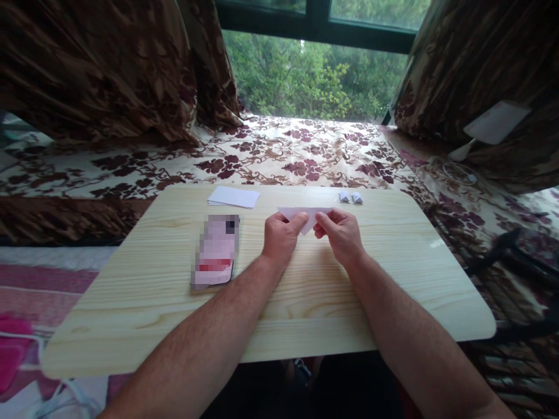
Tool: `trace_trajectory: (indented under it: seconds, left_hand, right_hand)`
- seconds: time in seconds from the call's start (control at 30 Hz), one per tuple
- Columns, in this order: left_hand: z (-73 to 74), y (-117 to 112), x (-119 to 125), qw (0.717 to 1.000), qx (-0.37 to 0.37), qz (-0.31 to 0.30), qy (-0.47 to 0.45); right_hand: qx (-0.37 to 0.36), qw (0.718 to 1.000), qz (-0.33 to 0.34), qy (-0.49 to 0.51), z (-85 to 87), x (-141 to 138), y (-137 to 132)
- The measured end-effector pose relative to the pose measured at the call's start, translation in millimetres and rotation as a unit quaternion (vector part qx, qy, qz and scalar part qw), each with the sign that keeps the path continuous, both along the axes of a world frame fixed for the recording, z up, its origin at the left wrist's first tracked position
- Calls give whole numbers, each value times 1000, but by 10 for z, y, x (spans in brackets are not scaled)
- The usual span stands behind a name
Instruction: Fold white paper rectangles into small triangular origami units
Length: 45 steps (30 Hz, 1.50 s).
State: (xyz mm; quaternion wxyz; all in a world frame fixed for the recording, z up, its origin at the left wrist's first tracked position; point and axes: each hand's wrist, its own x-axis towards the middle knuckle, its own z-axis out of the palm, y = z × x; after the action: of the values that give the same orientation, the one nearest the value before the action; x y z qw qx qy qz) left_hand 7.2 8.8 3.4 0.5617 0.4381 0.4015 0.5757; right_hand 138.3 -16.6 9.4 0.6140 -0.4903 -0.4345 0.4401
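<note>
A folded white paper triangle (pixel 308 216) rests point-down near the middle of the light wooden table (pixel 393 279). My left hand (pixel 282 235) pinches its left part with thumb and fingers closed. My right hand (pixel 339 233) pinches the right part the same way. Both forearms reach in from the near edge.
A phone (pixel 216 251) lies left of my hands. A small stack of white paper (pixel 233 196) sits at the table's far side. Two small folded paper pieces (pixel 350 197) lie at the far right. A floral-covered bench (pixel 283 157), curtains and a window lie beyond.
</note>
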Motion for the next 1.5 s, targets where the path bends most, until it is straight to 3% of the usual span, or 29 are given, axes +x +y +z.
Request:
trace_trajectory:
  seconds: [0.17, 0.47, 0.63, 0.8, 0.9, 1.07, 1.2, 1.33, 1.5]
  left_hand:
    - [-43, 20, 17, 999, -9, -9, -32]
    - [-68, -27, 21, 997, -9, -68, -32]
    - [-11, 5, -44, 992, -10, -124, -14]
    - [43, 58, -137, 985, -10, -156, 77]
    - [23, 66, -141, 980, 17, -146, 133]
    - [-15, 57, -91, 990, -11, -102, 100]
    - [-4, 39, -91, 988, 1, -109, 114]
    - [2, 41, -113, 985, 11, -138, 100]
    - [-27, 56, -101, 988, 0, -115, 100]
  right_hand:
    - [-13, 1000, 23, -12, 4, -9, -9]
    - [22, 999, -24, 29, -23, 44, 3]
    - [16, 998, -41, -55, 31, 174, 11]
    - [-45, 989, 55, -132, 86, 221, -23]
    - [-54, 985, 63, -148, 60, 187, -29]
    - [-32, 992, 28, -117, 13, 124, -8]
    - [-30, 988, 10, -153, 31, 119, -7]
    - [-52, 985, 52, -159, 40, 125, -27]
    - [-50, 981, 68, -173, 27, 92, -46]
